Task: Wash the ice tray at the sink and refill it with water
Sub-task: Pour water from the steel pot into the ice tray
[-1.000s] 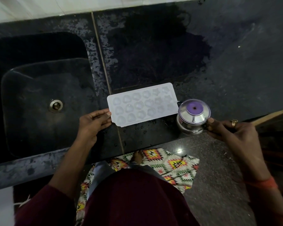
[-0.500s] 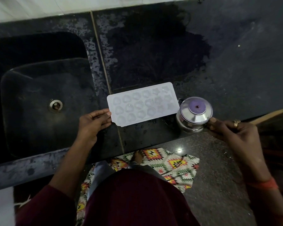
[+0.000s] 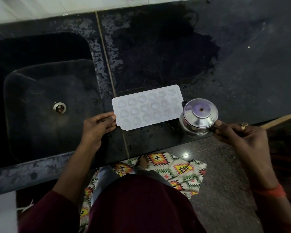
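lying flat on the dark, wet worktop (image 3: 242, 73), just right of the sink (image 3: 40, 98), the white ice tray (image 3: 148, 106) has its moulded cells facing up. the left grip (image 3: 97, 125) pinches the tray's left short edge, thumb at the rim. the right grip (image 3: 238, 133) is curled round the handle of a lidded steel jug (image 3: 198, 116), at the worktop's front edge just beside the tray's right end. a patterned mat (image 3: 180, 167) lies on the floor below.
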Demonstrator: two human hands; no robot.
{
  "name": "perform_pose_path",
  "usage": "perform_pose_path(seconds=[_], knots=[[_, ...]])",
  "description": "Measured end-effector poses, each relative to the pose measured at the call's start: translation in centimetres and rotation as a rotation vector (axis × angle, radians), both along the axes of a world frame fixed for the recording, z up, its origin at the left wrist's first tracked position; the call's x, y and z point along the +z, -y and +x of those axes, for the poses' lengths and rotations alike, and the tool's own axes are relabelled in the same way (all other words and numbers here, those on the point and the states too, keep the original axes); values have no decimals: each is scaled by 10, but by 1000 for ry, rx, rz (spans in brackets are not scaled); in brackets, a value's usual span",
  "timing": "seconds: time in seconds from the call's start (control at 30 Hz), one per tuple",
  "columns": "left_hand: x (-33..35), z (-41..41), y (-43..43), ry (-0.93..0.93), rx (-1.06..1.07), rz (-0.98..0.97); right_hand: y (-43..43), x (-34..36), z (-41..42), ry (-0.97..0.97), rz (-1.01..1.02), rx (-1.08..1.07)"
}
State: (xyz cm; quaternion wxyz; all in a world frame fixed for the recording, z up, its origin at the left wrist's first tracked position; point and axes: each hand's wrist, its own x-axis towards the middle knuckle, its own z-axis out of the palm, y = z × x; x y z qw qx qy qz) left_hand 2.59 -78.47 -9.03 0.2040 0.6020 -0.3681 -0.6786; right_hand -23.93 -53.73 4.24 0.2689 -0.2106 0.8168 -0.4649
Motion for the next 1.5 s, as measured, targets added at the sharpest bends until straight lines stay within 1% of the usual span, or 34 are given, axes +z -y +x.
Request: perform_pose_path(seconds=[0.2,0.37,0.83,1.37,1.5], knots=[[1,0,0,2,7,-1,5,-1,3,-71,106,44],[1,-2,1,6,4,0,8,-3,4,-93,141,68],[0,0,-1,14,5,-11,9,-6,1,-72,149,69],[6,-2,0,29,-3,4,7,-5,-1,-98,178,75],[8,-2,0,32,-8,4,6,-5,-2,-97,155,73]])
